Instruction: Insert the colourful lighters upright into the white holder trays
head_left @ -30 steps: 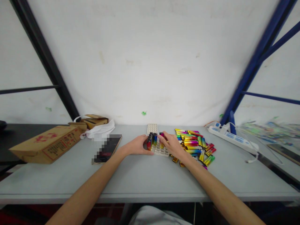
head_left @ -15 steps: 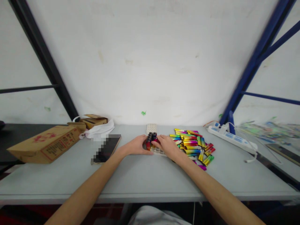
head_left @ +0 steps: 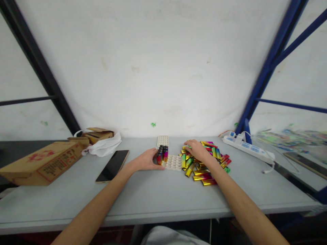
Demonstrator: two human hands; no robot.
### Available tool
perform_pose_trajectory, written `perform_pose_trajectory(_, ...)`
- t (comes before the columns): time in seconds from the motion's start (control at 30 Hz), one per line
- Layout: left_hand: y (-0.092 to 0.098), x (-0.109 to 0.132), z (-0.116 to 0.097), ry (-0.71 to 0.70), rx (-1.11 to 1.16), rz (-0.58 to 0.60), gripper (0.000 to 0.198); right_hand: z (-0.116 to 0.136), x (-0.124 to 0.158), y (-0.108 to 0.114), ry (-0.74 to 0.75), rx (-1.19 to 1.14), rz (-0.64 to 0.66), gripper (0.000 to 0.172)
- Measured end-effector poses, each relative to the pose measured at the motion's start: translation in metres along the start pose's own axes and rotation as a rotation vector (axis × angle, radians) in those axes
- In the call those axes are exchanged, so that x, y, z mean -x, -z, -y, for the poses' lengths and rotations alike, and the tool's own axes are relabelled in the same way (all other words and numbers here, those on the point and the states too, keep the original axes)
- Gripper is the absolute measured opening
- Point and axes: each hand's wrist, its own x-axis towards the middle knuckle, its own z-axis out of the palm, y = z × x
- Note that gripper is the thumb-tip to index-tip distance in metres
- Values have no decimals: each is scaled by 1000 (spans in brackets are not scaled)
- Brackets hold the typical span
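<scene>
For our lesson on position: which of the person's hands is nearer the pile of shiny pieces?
Right: the right hand is over the pile; the left hand is left of it, by the nearer white tray.

The right hand [head_left: 196, 149] hides part of the pile of metallic lighters [head_left: 201, 177]; whether its fingers grip one cannot be told. The left hand [head_left: 146, 160] partly covers the left end of the near tray [head_left: 174, 163]. Lettering [head_left: 52, 167] on the cardboard box [head_left: 33, 163] is too small to read, plastic packaging [head_left: 293, 136] at right is blurred, and the bottom edge crops both forearms [head_left: 100, 200].
</scene>
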Motion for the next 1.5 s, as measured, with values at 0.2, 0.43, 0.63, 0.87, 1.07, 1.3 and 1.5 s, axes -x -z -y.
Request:
perform_pose_trajectory(0.2,1,0,0,-11,12,14,71,-18,-3,-9,-9,-26,82,26)
perform_pose_trajectory(0.43,2,1,-2,-7,20,28,69,-16,-6,-6,28,-26,144,23)
perform_pose_trajectory(0.63,0,0,1,-5,29,33,70,-10,0,8,-32,-187,-97,29)
perform_pose_trajectory(0.87,-1,0,1,-6,44,17,68,15,-3,3,-172,-489,-270,31)
perform_pose_trajectory(1.07,1,0,-2,-13,62,19,68,24,-5,-5,-227,-660,-234,53)
perform_pose_trajectory(1.3,1,0,-2,0,61,37,67,53,-1,-4,-109,-1104,-55,49)
perform_pose_trajectory(1.5,0,1,1,-19,68,16,67,71,3,-8,-162,-1061,-40,50)
